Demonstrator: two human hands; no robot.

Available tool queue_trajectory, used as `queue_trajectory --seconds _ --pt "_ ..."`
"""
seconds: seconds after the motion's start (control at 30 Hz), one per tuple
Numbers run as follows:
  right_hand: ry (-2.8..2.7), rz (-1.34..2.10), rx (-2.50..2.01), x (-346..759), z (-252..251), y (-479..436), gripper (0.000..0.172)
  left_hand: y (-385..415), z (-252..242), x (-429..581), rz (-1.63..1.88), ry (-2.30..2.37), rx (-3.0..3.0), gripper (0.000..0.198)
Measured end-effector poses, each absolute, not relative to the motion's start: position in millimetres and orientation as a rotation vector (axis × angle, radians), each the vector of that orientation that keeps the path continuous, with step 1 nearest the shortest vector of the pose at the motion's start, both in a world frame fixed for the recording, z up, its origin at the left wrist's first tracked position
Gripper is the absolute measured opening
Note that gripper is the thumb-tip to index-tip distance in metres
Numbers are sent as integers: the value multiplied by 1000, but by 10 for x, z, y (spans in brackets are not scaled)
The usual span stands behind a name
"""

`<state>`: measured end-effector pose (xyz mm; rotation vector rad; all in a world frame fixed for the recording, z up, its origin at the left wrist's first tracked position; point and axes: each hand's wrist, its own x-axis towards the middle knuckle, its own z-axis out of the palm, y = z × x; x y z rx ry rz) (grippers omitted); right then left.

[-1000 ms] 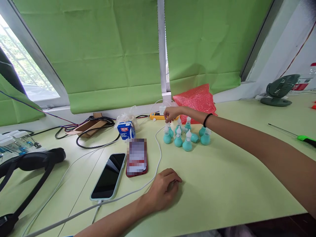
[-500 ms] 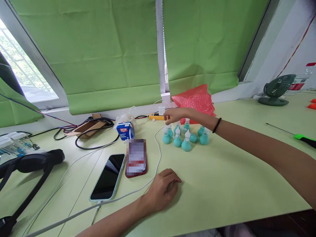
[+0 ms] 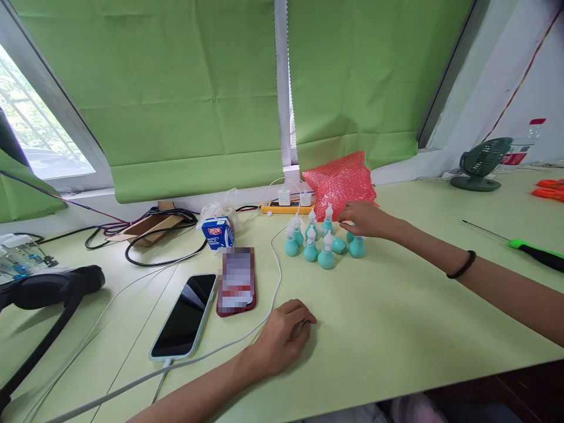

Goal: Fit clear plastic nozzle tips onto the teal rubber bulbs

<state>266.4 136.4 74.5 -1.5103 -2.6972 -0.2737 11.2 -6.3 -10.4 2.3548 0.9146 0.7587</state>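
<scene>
While the right hand (image 3: pixel 365 221) hangs over the right rear of a cluster of teal squeeze bulbs (image 3: pixel 326 257), its fingers are bent down and bunched; whether they pinch or touch one underneath cannot be told. The left hand (image 3: pixel 284 335) rests on the table (image 3: pixel 396 311) toward the near edge, fingers loosely curled, thumb a little apart from them, nothing visible between.

The bulbs sit past the middle of the table, toward its far edge. Most already stand upright, nozzles up; one tipped bulb (image 3: pixel 338 245) lies on its side among them. Judging by that, the standing is largely done and only this one looks left over, though the hand hides part of the group.

The bulbs are rounded, matt and rubbery-looking, with clear, tapering plastic nozzles. Behind them, by the far edge, slumps a red bubble-wrap pouch (image 3: pixel 343 185), glossy and pimpled, beside a slim yellow power strip (image 3: pixel 273 207). A smooth white cable (image 3: pixel 279 271) curves past the left hand. Farther left lie two flat, glass-faced slabs: a red-cased phone (image 3: pixel 237 288) and a pale-cased phone (image 3: pixel 183 317). Toward the right edge rests a thin-shafted screwdriver (image 3: pixel 535 252), its handle green and black.
</scene>
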Motion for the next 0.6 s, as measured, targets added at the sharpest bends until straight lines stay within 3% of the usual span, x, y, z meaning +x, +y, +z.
queue_trajectory --seconds 0.27,0.6 --pt "-2810 -34 -1642 2411 556 1757 7 -65 -94 110 751 923 2364 23" --pt "-2717 167 -1747 2420 505 1805 9 -62 -105 107 756 901 2353 24"
